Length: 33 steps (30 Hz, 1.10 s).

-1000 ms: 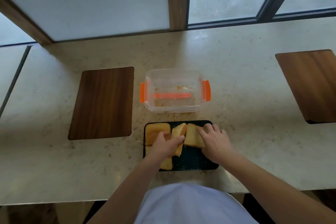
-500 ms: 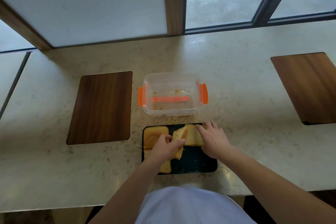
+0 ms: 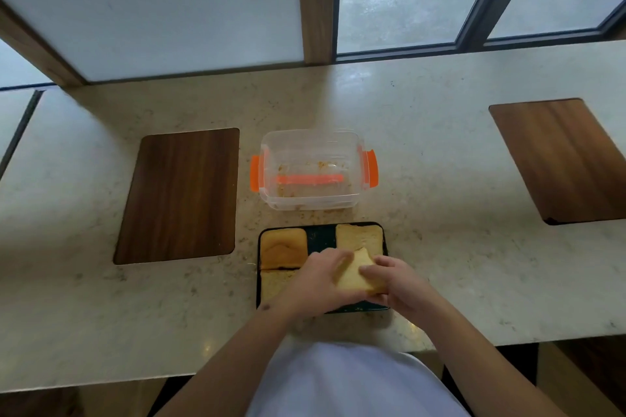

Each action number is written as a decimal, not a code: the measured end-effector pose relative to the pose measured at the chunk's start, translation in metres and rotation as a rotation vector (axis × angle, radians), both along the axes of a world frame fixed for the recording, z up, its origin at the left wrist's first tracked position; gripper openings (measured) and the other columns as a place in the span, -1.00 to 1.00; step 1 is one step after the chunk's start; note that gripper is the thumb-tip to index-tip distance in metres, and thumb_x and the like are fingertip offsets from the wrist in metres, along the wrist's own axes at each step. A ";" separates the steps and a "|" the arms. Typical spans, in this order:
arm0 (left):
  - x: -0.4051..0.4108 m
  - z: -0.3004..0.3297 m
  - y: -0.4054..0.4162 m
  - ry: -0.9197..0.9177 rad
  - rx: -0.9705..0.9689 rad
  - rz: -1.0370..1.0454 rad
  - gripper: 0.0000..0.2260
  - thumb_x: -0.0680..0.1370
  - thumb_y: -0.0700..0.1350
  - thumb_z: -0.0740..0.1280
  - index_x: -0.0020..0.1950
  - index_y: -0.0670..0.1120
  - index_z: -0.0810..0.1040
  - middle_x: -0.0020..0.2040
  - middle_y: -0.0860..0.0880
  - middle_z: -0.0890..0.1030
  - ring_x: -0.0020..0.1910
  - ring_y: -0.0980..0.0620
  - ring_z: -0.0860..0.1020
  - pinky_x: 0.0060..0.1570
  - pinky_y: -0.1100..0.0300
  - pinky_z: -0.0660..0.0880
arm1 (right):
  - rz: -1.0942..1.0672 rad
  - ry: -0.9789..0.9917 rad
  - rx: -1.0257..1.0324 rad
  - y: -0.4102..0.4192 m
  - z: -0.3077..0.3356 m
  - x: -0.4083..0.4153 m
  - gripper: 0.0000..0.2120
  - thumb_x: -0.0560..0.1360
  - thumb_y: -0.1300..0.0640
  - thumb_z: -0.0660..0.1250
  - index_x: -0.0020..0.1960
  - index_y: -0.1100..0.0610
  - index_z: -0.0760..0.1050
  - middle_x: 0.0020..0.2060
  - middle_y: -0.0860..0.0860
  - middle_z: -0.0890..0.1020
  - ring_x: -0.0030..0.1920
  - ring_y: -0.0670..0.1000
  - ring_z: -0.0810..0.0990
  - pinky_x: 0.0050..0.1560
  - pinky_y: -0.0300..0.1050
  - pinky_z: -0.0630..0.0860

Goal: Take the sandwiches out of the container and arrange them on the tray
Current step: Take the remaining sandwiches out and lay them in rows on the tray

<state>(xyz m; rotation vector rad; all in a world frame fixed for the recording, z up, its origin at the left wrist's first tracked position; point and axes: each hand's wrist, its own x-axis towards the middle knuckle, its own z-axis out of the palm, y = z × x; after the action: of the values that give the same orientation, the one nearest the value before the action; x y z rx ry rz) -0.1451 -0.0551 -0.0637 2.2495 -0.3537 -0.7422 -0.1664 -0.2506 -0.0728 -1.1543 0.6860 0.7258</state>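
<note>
A clear plastic container [image 3: 313, 201] with orange clips stands on the counter, holding only crumbs and an orange strip. Just in front of it lies a black tray [image 3: 321, 237]. One sandwich [image 3: 283, 247] sits in the tray's far left corner and another sandwich [image 3: 360, 237] in its far right corner. A third sandwich [image 3: 276, 283] lies at the near left, partly hidden by my left hand. My left hand [image 3: 320, 281] and my right hand [image 3: 394, 281] both grip a fourth sandwich piece [image 3: 354, 276] over the tray's near right part.
A dark wooden board [image 3: 179, 195] lies left of the container and another wooden board [image 3: 565, 159] at the far right. The counter's front edge runs just below the tray. A window wall rises behind the counter.
The right hand left the far right sandwich and came back onto the piece held by the left hand. Both hands moved that piece toward the tray's near right part.
</note>
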 end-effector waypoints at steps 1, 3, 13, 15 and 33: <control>0.000 -0.001 0.001 0.049 -0.055 0.086 -0.26 0.36 0.37 0.41 0.46 0.14 0.34 0.31 0.19 0.44 0.19 0.19 0.42 0.10 0.19 0.48 | -0.023 -0.015 0.015 -0.002 -0.001 -0.002 -0.73 0.55 0.23 0.45 0.24 0.20 0.60 0.10 0.16 0.74 0.05 0.12 0.75 -0.10 -0.08 0.67; 0.001 -0.005 0.005 0.145 -0.146 0.326 -0.44 0.49 0.21 0.41 0.43 0.06 0.40 0.27 0.12 0.49 0.14 0.17 0.49 0.05 0.20 0.53 | -0.061 -0.043 0.026 -0.003 -0.001 -0.006 -0.74 0.56 0.25 0.43 0.24 0.20 0.58 0.07 0.13 0.76 0.06 0.11 0.75 -0.08 -0.10 0.67; -0.008 -0.014 0.007 0.447 -0.222 0.610 -0.89 0.56 -0.17 0.42 0.07 -0.09 0.63 -0.07 -0.08 0.70 -0.20 0.06 0.70 -0.24 0.22 0.63 | 0.023 -0.141 -0.537 0.005 -0.012 -0.025 -0.74 0.57 0.11 0.45 0.19 0.12 0.47 0.06 0.03 0.64 0.02 -0.02 0.65 -0.08 -0.10 0.62; -0.013 -0.017 -0.002 0.426 -0.142 0.547 -0.94 0.57 -0.12 0.39 0.00 -0.02 0.65 -0.10 -0.04 0.70 -0.16 0.04 0.68 -0.15 0.14 0.66 | 0.058 -0.185 -0.653 0.003 -0.015 -0.030 -0.78 0.57 0.12 0.44 0.17 0.07 0.47 0.06 -0.01 0.63 -0.02 -0.12 0.59 -0.17 -0.23 0.51; -0.017 -0.015 -0.027 0.444 0.001 0.398 -0.90 0.53 -0.02 0.24 0.03 0.10 0.41 -0.20 0.14 0.42 -0.19 0.09 0.45 -0.06 0.03 0.51 | 0.546 -0.197 -0.936 0.005 -0.024 -0.036 -0.52 0.54 0.05 0.34 0.41 0.17 0.41 0.30 0.11 0.47 0.16 0.07 0.53 0.04 -0.08 0.50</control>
<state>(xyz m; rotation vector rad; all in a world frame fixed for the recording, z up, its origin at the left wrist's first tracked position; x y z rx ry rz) -0.1620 -0.0817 -0.0788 1.9912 0.2987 -0.9853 -0.2024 -0.2461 -0.0964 -2.3003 0.5446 0.7348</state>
